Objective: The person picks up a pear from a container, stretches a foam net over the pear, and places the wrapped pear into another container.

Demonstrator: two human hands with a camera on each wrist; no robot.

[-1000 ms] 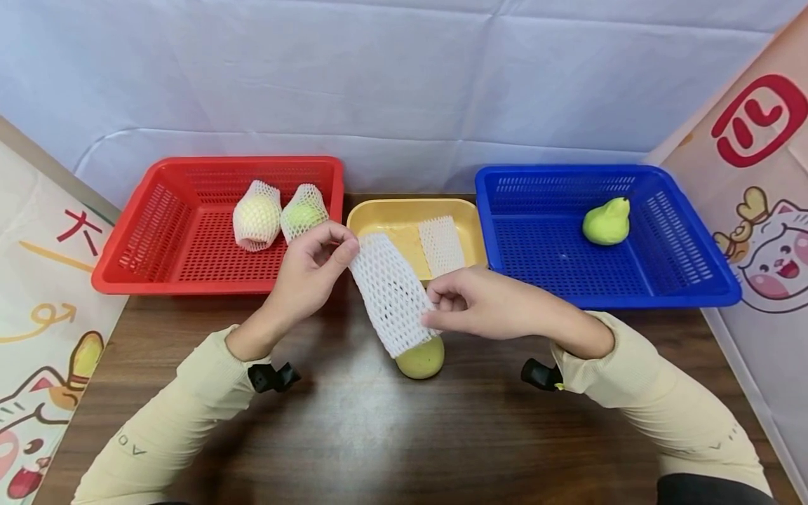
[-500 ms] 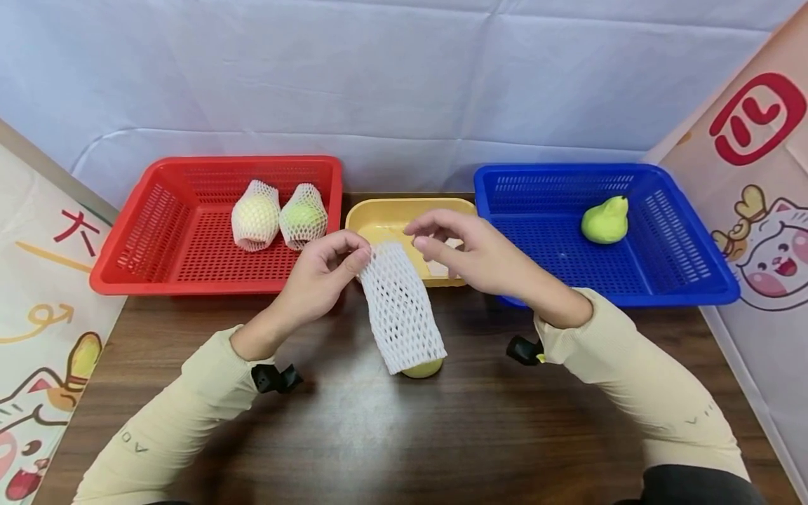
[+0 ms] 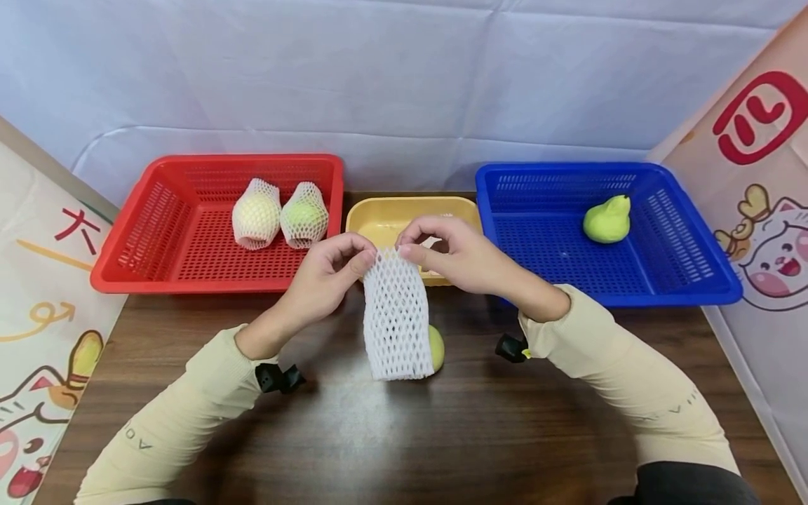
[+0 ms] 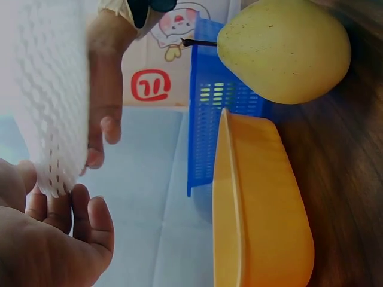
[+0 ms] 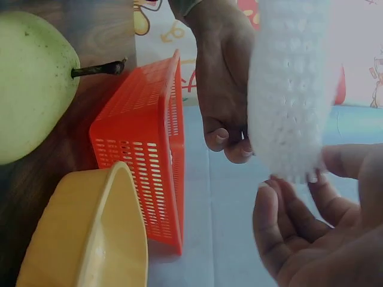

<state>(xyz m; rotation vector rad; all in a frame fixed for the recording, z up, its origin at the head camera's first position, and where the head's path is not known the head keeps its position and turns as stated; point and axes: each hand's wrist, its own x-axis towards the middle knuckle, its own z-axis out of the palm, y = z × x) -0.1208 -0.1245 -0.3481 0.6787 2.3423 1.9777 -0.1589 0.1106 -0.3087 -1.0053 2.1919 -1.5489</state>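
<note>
A white foam fruit net (image 3: 398,319) hangs flat between my two hands in the head view. My left hand (image 3: 328,277) pinches its upper left corner, and my right hand (image 3: 461,256) pinches the upper right corner. Behind the net's lower part a yellow-green pear (image 3: 437,349) rests on the table, mostly hidden in the head view. Both wrist views show this pear (image 4: 287,51) with its dark stem, apart from the net.
A red basket (image 3: 189,286) at left holds two netted fruits (image 3: 255,217). At right, a blue basket (image 3: 606,298) contains one green pear (image 3: 607,221). Between them sits a yellow tray (image 3: 379,205), partly covered by my right hand.
My right hand let go of the net's lower right edge, moved up and now pinches its top corner. The net has swung from slanted to hanging nearly straight, uncovering the pear's right side.
</note>
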